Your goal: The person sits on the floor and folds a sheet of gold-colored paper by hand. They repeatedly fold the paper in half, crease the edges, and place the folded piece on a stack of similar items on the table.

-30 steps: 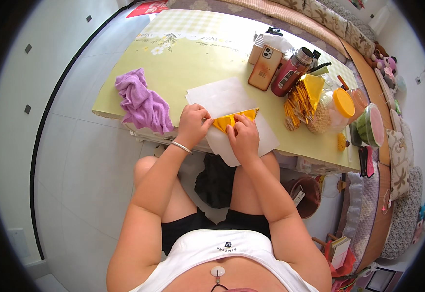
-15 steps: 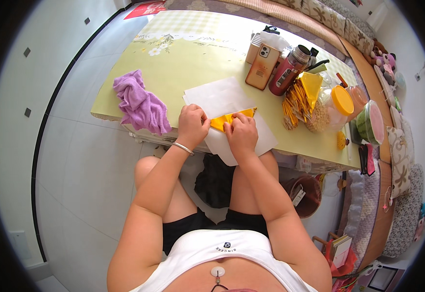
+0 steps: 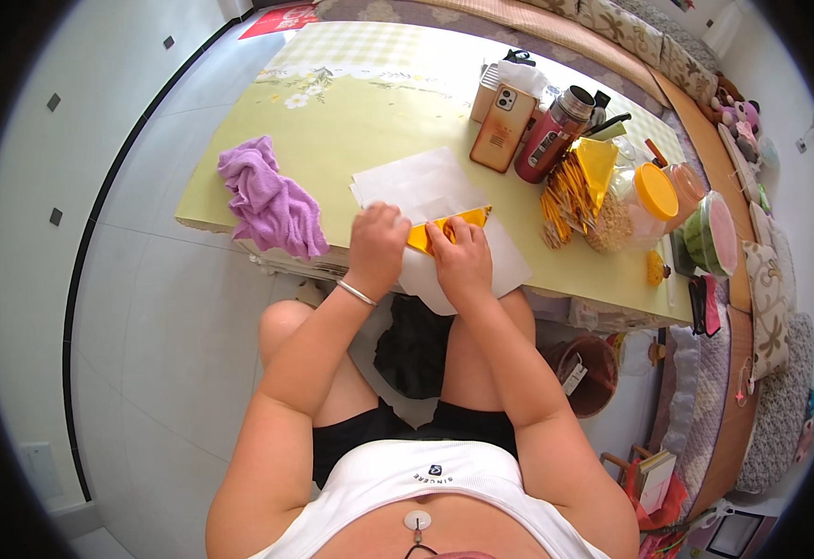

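Observation:
A folded strip of shiny yellow paper (image 3: pixel 470 217) lies slantwise over white sheets (image 3: pixel 416 182) near the front edge of the table. My right hand (image 3: pixel 464 264) grips it from the near side, with fingertips bent down onto its middle. Beside its left end is my left hand (image 3: pixel 377 250), fingers curled in and slightly blurred; whether anything is pinched in them is hidden. A silver bangle (image 3: pixel 357 292) circles my left wrist. To the right stands a stack of similar yellow folded pieces (image 3: pixel 574 191).
A purple cloth (image 3: pixel 276 200) lies at the table's left. Behind the sheets stand a phone (image 3: pixel 502 130) and a dark red flask (image 3: pixel 552 140). Farther right are a yellow-lidded jar (image 3: pixel 647 200) and a green tub (image 3: pixel 708 235). A bin (image 3: pixel 588 377) sits below on the floor.
My left hand has shifted slightly right and turned, its fingers curling more over the yellow paper's left end. The right hand stays nearly in place on the paper.

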A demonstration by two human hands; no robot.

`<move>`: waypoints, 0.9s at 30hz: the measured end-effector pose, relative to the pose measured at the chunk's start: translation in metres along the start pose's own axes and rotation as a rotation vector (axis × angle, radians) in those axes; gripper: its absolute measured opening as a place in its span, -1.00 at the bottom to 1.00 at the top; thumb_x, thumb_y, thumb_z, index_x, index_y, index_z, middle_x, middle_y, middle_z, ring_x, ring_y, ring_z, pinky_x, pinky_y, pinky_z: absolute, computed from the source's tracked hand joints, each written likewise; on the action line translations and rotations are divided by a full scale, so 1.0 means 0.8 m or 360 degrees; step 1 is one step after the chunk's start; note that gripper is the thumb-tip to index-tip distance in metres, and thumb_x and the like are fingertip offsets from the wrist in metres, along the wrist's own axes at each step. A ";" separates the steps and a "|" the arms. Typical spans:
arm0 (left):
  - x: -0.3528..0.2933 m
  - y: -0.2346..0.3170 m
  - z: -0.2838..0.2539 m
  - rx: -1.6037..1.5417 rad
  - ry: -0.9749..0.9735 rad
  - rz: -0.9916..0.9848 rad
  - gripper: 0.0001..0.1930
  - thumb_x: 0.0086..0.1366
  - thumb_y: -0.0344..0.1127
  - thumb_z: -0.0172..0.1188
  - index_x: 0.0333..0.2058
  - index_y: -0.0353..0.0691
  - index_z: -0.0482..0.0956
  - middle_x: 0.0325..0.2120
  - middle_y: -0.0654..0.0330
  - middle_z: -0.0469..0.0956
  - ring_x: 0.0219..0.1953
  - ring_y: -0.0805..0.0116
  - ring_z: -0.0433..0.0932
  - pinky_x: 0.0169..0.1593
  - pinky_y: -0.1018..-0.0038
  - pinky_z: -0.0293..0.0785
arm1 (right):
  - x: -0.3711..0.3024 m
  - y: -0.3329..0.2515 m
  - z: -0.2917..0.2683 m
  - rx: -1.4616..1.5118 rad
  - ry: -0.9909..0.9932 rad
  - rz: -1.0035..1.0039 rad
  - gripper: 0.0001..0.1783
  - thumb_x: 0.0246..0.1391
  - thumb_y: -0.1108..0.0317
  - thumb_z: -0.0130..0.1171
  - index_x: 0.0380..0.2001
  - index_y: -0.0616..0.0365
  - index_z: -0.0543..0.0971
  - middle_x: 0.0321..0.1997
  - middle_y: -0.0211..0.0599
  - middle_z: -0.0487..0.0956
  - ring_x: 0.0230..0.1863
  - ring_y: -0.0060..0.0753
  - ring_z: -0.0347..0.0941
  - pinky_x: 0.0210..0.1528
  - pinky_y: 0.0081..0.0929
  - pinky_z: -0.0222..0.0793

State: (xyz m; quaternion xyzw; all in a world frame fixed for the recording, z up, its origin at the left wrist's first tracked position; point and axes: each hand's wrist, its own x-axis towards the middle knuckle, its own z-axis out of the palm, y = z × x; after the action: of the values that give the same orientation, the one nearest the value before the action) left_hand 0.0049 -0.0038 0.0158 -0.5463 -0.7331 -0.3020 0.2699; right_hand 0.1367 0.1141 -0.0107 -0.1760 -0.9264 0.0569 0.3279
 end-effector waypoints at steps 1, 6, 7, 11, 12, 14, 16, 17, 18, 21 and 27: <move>-0.007 0.001 0.002 -0.0024 -0.0124 -0.0011 -0.90 0.06 -0.46 0.21 -0.40 -0.23 0.61 -0.34 0.14 0.56 -0.15 0.11 0.53 -0.09 0.20 0.46 | 0.000 0.000 -0.001 0.0000 -0.0022 -0.0018 -0.62 0.06 0.39 0.22 -0.02 -0.02 0.70 0.02 -0.20 0.56 -0.01 -0.07 0.43 0.15 -0.19 0.39; -0.019 0.013 -0.002 -0.0047 -0.0432 -0.0198 -0.94 0.06 -0.40 0.27 -0.44 -0.22 0.62 -0.41 0.18 0.54 -0.20 0.13 0.55 -0.11 0.20 0.45 | -0.002 0.005 -0.005 -0.0016 -0.0086 -0.0060 -0.56 0.09 0.40 0.18 0.09 0.03 0.63 0.08 -0.18 0.55 0.04 -0.07 0.43 0.19 -0.19 0.37; -0.015 0.015 -0.005 -0.0049 -0.0462 -0.0266 -0.93 0.07 -0.39 0.29 -0.45 -0.21 0.62 -0.42 0.18 0.54 -0.20 0.13 0.55 -0.10 0.19 0.45 | -0.002 0.006 -0.005 -0.0001 -0.0096 -0.0047 -0.54 0.10 0.40 0.18 0.12 0.04 0.61 0.09 -0.18 0.54 0.05 -0.08 0.43 0.19 -0.21 0.37; -0.005 0.000 0.011 -0.0138 -0.0294 -0.0393 -0.81 0.03 -0.27 0.43 -0.48 -0.20 0.60 -0.37 0.19 0.51 -0.09 0.09 0.49 0.00 0.17 0.39 | 0.006 0.009 -0.008 0.0125 -0.0104 0.0225 -0.49 0.13 0.43 0.12 0.19 0.05 0.52 0.03 -0.22 0.55 0.00 -0.09 0.50 0.03 -0.23 0.50; -0.002 -0.001 0.015 -0.0146 -0.0247 -0.0420 -0.77 0.02 -0.24 0.45 -0.46 -0.19 0.60 -0.35 0.19 0.51 -0.06 0.08 0.47 0.02 0.17 0.38 | 0.013 0.014 -0.012 0.0109 -0.0103 0.0295 -0.49 0.14 0.44 0.11 0.20 0.05 0.50 -0.01 -0.22 0.55 -0.02 -0.09 0.52 -0.02 -0.23 0.52; 0.001 -0.003 0.022 -0.0140 -0.0142 -0.0467 -0.71 -0.02 -0.20 0.50 -0.41 -0.17 0.60 -0.31 0.19 0.52 -0.02 0.07 0.44 0.06 0.16 0.35 | 0.029 0.026 -0.018 0.0056 -0.0086 0.0417 -0.56 0.14 0.49 0.08 0.11 0.05 0.55 -0.18 -0.20 0.55 -0.09 -0.05 0.56 -0.17 -0.16 0.55; 0.004 -0.003 0.033 -0.0130 -0.0020 -0.0494 -0.65 -0.06 -0.18 0.53 -0.35 -0.15 0.59 -0.28 0.19 0.52 0.01 0.06 0.42 0.09 0.16 0.32 | 0.036 0.055 -0.016 0.0017 -0.0237 0.0343 -0.61 0.13 0.49 0.08 0.05 0.06 0.58 -0.22 -0.21 0.55 -0.11 -0.06 0.56 -0.18 -0.16 0.55; 0.005 -0.004 0.033 -0.0118 -0.0070 -0.0510 -0.64 -0.07 -0.19 0.53 -0.33 -0.15 0.59 -0.28 0.19 0.53 0.01 0.06 0.42 0.10 0.15 0.32 | 0.039 0.069 -0.016 -0.0001 -0.0312 0.0305 -0.63 0.13 0.49 0.08 0.02 0.06 0.59 -0.24 -0.22 0.55 -0.12 -0.06 0.56 -0.19 -0.17 0.55; 0.006 -0.004 0.029 -0.0101 -0.0124 -0.0532 -0.62 -0.08 -0.20 0.54 -0.30 -0.15 0.59 -0.28 0.20 0.53 0.02 0.06 0.42 0.11 0.14 0.31 | 0.043 0.073 -0.021 0.0115 -0.0385 0.0227 -0.66 0.12 0.49 0.09 -0.03 0.08 0.61 -0.17 -0.28 0.60 -0.06 -0.09 0.53 -0.08 -0.13 0.51; 0.015 -0.004 0.019 -0.0191 -0.0351 -0.0652 -0.61 -0.09 -0.21 0.54 -0.30 -0.17 0.58 -0.30 0.18 0.54 0.01 0.03 0.42 0.12 0.13 0.30 | 0.057 0.079 -0.030 0.0048 -0.0423 -0.0036 -0.68 0.11 0.49 0.10 -0.06 0.07 0.63 -0.04 -0.34 0.63 0.17 -0.13 0.47 0.22 -0.11 0.38; 0.016 -0.001 0.025 -0.0290 -0.0285 -0.0091 -0.78 0.06 -0.33 0.36 -0.32 -0.25 0.59 -0.25 0.10 0.61 0.07 0.02 0.51 0.25 0.09 0.32 | 0.081 0.077 -0.029 -0.0250 -0.0223 -0.0548 -0.59 0.14 0.41 0.14 0.08 0.02 0.59 0.23 -0.35 0.58 0.45 -0.24 0.27 0.55 -0.07 -0.02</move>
State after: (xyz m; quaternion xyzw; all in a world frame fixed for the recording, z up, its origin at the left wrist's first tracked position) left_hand -0.0004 0.0190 0.0116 -0.5722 -0.7392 -0.3248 0.1439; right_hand 0.1221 0.1947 0.0320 -0.0357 -0.9650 -0.0604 0.2527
